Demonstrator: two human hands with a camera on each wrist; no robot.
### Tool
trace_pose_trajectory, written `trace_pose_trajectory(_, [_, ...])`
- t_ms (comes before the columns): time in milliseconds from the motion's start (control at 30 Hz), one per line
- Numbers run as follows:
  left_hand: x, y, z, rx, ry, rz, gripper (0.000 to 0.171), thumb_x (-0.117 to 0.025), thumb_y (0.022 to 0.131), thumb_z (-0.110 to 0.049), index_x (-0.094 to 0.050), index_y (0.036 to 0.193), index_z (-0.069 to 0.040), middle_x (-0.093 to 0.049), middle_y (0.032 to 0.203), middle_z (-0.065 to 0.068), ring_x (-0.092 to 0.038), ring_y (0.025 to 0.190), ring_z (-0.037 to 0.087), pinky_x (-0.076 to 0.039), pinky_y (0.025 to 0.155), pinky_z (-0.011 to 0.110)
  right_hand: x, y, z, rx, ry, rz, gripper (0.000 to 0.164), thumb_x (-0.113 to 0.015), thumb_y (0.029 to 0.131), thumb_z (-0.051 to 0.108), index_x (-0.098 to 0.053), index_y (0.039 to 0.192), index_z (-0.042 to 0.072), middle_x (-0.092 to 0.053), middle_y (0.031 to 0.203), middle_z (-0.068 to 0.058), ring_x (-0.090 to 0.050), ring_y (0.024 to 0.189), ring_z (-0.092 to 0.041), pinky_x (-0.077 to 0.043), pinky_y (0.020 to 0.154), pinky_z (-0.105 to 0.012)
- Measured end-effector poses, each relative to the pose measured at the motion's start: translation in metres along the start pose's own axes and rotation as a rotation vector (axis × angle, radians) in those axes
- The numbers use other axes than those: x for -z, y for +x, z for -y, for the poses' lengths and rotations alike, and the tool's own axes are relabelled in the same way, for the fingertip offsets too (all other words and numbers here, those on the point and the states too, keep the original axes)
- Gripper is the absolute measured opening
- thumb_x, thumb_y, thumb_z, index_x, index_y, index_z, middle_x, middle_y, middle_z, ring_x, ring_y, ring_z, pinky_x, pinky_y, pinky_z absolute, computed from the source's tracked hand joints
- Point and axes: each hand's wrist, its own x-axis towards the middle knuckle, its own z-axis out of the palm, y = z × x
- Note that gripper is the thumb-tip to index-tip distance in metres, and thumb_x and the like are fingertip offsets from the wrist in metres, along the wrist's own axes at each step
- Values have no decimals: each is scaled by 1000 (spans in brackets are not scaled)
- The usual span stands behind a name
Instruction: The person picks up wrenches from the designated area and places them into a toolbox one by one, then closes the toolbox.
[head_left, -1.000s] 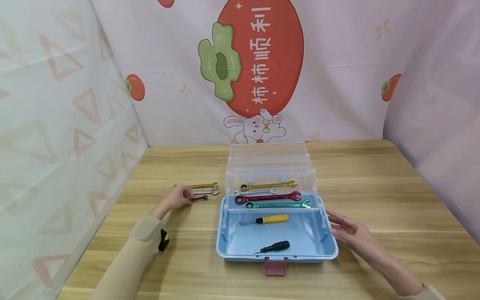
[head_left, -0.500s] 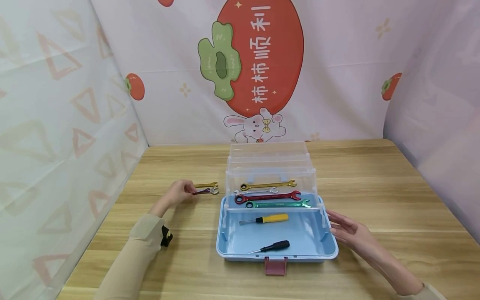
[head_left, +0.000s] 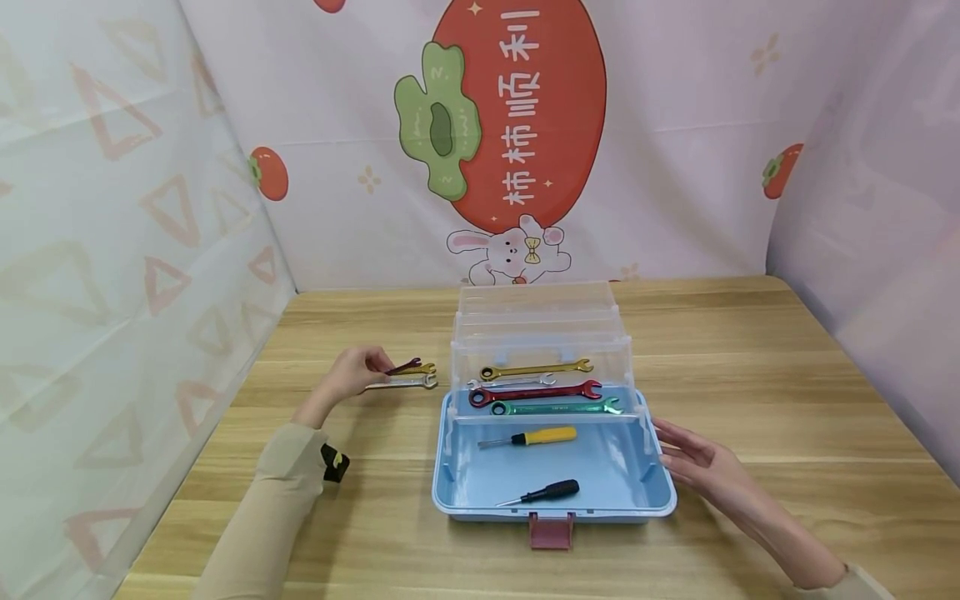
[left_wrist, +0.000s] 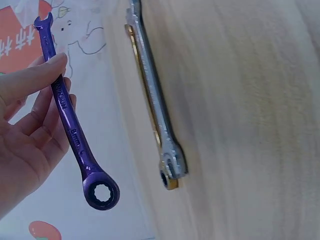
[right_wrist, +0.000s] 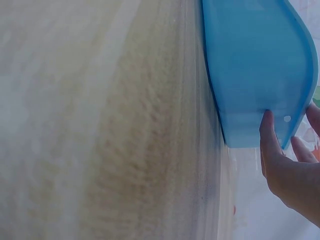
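Note:
My left hand [head_left: 352,372] pinches a purple ratchet wrench [left_wrist: 70,120] between thumb and fingers, raised off the table. Below it on the wood lie a silver wrench [head_left: 401,382] and a gold wrench [left_wrist: 145,90], side by side and touching. To their right stands a light blue toolbox [head_left: 600,483] with its clear plastic top part [head_left: 540,329] raised. Fingers extended, my right hand [head_left: 708,471] touches the box's right side wall [right_wrist: 250,75].
Inside the box lie a yellow-handled screwdriver [head_left: 551,436] and a black-handled screwdriver [head_left: 555,491]. Gold [head_left: 536,370], silver [head_left: 517,383], red [head_left: 536,394] and green wrenches [head_left: 558,409] show at the clear plastic part. A reddish latch [head_left: 551,532] hangs at the box's front.
My left hand has lifted the purple wrench off the table and moved it farther back, past the silver wrench and over the gold one. My right hand has stayed at the box.

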Motion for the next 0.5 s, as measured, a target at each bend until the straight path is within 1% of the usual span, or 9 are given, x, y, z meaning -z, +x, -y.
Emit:
trace_pose_trajectory(100, [2, 2, -5, -7, -11, -1, 9, -65, 72, 7, -62, 79, 3, -59, 71, 8, -53, 65, 13, -45, 58, 24, 0, 0, 0, -3, -12, 0, 60, -54, 88, 16, -24, 137, -2, -37, 134, -17, -49, 102, 7, -45, 81, -21])
trace_pose_trajectory(167, [4, 3, -8, -12, -17, 0, 10, -65, 72, 7, -62, 79, 3, -59, 72, 8, -53, 65, 13, -45, 58, 23, 0, 0, 0, -1, -13, 1, 60, -54, 88, 17, -24, 137, -2, -36, 134, -18, -49, 102, 7, -45, 81, -20])
trace_pose_trajectory(200, [4, 4, -10, -13, -19, -1, 10, -65, 72, 7, -62, 79, 2, -59, 72, 8, -53, 65, 13, -45, 58, 22, 0, 0, 0, 1, -11, 2, 60, -54, 88, 17, -24, 137, -2, -37, 134, -16, -49, 102, 7, -45, 81, -20])
trace_pose_trajectory(233, [5, 5, -12, -18, -20, -2, 10, -65, 72, 8, -62, 79, 2, -59, 72, 9, -53, 65, 14, -45, 58, 22, 0, 0, 0, 2, -5, 4, 60, -53, 88, 16, -24, 137, -2, -41, 132, -10, -49, 102, 7, -45, 81, -20])
trace_pose_trajectory(333, [7, 7, -17, -35, -30, 8, 9, -64, 72, 9, -62, 79, 3, -60, 73, 11, -56, 67, 22, -45, 59, 22, 0, 0, -1, 12, 15, 10, 59, -53, 88, 15, -24, 137, -1, -47, 122, 8, -49, 102, 7, -45, 81, -20])
trace_pose_trajectory(400, [8, 9, -21, -39, -40, 14, 9, -64, 73, 9, -61, 79, 4, -59, 73, 12, -56, 69, 28, -45, 58, 23, 1, 0, -2, 20, 24, 13, 58, -53, 89, 14, -25, 137, -1, -48, 116, 18, -49, 102, 6, -45, 81, -20])
trace_pose_trajectory(433, [9, 10, -22, -41, -43, 18, 9, -64, 73, 9, -61, 80, 4, -59, 72, 12, -56, 69, 29, -45, 58, 23, 1, 0, -2, 21, 27, 14, 58, -53, 89, 14, -25, 137, 0, -48, 114, 20, -49, 102, 6, -45, 81, -20])
trace_pose_trajectory(500, [11, 12, -26, -35, -45, 27, 9, -64, 73, 8, -61, 80, 4, -59, 71, 10, -56, 68, 28, -45, 58, 23, 1, 0, -2, 23, 23, 14, 58, -53, 89, 14, -25, 137, 0, -48, 116, 18, -49, 102, 6, -45, 81, -20])
